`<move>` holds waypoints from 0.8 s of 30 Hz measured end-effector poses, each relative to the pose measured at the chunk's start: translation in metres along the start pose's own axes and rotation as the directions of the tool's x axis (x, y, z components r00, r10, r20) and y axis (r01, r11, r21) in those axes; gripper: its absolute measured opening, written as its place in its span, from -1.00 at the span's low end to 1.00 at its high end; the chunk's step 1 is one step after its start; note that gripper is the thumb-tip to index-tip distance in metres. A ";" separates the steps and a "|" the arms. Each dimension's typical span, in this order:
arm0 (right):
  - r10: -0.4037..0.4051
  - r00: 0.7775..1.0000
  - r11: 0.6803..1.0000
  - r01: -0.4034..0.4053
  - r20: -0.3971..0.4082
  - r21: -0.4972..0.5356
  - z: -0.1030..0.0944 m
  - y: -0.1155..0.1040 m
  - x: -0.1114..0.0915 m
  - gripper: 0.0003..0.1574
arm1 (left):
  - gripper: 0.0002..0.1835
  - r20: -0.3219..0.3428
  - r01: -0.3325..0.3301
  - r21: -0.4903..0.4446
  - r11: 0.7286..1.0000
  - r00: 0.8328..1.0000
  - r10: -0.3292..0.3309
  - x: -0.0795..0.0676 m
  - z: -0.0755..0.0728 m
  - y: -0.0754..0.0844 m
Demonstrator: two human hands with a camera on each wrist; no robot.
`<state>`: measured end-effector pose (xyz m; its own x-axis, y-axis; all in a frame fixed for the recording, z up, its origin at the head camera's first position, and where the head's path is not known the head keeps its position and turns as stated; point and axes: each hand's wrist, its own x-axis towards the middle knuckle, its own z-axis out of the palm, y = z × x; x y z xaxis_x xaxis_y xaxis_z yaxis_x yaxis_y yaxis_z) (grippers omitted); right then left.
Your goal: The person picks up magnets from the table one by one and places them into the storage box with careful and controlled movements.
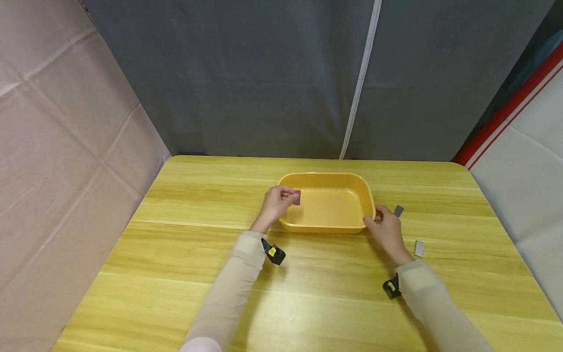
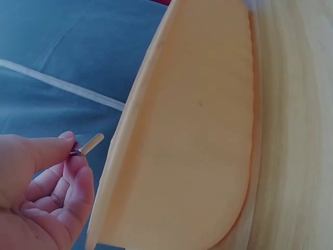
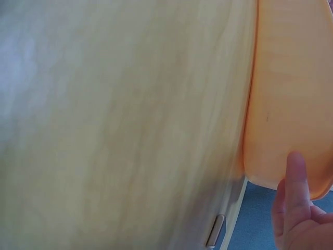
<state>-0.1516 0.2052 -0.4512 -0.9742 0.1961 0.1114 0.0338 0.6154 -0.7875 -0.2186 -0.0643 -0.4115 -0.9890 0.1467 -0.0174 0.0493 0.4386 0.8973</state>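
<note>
A shallow yellow plastic basin stands on the wooden table. My left hand is over its left side, pinching a small flat rectangular piece between thumb and fingertips. In the left wrist view that piece appears edge-on, thin with a pale edge. At the basin's right near corner, my right hand grips the rim between thumb and fingers. The right wrist view has one digit of the right hand lying along the basin's outer wall.
Right of the basin, a dark grey flat piece lies just beyond the right hand. A lighter grey piece lies nearer, beside the right wrist. A grey curtain hangs behind the table's far edge.
</note>
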 end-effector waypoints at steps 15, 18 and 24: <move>-0.025 0.999 0.999 0.025 -0.028 0.021 0.002 0.001 -0.001 -0.56 | -0.82 0.053 0.007 0.097 0.995 0.999 -0.012 0.011 0.004 0.000; -0.027 0.999 0.999 0.028 -0.030 0.020 0.002 0.001 -0.001 -0.56 | -0.82 0.062 0.019 0.107 0.994 0.998 -0.025 0.014 0.005 0.000; -0.020 0.999 1.000 0.020 -0.025 0.019 0.002 0.000 -0.001 -0.56 | -0.81 0.091 0.048 0.106 0.993 0.994 -0.058 0.021 0.005 0.000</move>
<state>-0.1513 0.2033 -0.4523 -0.9689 0.2029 0.1419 0.0100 0.6048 -0.7963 -0.2382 -0.0567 -0.4138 -0.9733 0.2014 -0.1097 0.0158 0.5363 0.8438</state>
